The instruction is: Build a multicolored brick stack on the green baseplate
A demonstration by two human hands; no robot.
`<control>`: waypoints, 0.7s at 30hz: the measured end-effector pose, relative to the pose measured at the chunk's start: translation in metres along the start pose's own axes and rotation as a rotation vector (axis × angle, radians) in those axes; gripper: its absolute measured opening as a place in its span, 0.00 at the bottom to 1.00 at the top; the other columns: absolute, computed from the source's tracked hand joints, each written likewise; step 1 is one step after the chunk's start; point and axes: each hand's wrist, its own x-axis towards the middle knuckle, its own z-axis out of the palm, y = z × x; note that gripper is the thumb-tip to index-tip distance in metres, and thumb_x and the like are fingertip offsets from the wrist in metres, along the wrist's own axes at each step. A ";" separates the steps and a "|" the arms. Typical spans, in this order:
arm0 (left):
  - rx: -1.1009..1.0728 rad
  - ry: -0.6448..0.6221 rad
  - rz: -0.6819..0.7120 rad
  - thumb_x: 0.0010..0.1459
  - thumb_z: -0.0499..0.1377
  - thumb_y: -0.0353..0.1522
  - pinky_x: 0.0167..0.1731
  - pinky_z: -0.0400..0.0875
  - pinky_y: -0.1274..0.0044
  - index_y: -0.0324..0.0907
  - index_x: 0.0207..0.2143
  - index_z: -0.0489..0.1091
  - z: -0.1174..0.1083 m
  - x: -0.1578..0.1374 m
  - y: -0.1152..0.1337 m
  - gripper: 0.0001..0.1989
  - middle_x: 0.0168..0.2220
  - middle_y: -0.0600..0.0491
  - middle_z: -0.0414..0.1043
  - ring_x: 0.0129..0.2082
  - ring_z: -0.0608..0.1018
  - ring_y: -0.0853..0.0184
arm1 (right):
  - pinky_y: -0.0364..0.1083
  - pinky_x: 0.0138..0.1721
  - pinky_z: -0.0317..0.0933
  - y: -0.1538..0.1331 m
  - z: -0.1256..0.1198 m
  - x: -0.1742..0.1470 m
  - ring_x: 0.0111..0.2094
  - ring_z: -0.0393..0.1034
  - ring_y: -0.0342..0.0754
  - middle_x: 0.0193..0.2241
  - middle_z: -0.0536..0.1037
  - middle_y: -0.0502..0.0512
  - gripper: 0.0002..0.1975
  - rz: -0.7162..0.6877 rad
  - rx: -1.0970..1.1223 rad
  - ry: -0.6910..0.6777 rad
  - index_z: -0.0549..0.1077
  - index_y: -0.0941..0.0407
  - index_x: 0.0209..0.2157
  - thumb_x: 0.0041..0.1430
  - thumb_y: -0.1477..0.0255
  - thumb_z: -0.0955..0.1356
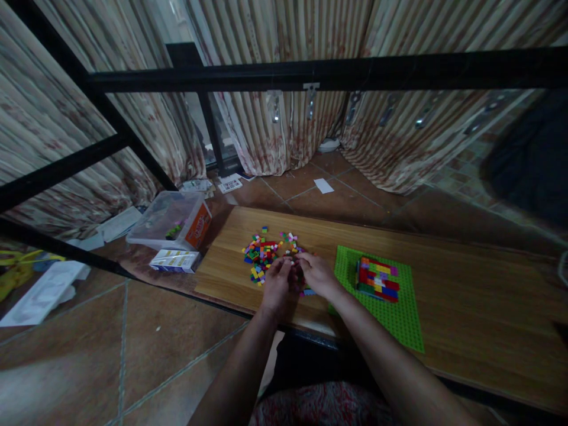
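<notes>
My left hand (pixel 277 284) and my right hand (pixel 316 273) meet on a low wooden table (pixel 465 284), fingertips together over a small piece I cannot make out. Just beyond them lies a pile of small coloured bricks (pixel 262 251). To the right of my right hand a green baseplate (pixel 399 319) carries a block of stacked multicoloured bricks (pixel 377 278). Whether either hand grips a brick is hidden by the fingers.
A clear plastic box with an orange label (pixel 171 222) and a small white carton (pixel 175 260) sit on the tiled floor left of the table. Black metal frame bars (pixel 310 71) cross the view. Curtains hang behind. Papers lie on the floor.
</notes>
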 end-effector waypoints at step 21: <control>-0.003 -0.064 0.221 0.46 0.66 0.41 0.28 0.69 0.77 0.41 0.36 0.76 0.008 -0.025 -0.008 0.17 0.26 0.54 0.73 0.26 0.72 0.70 | 0.37 0.14 0.36 -0.026 -0.009 -0.041 0.14 0.43 0.33 0.17 0.61 0.41 0.19 0.436 1.160 -0.004 0.67 0.55 0.25 0.39 0.59 0.75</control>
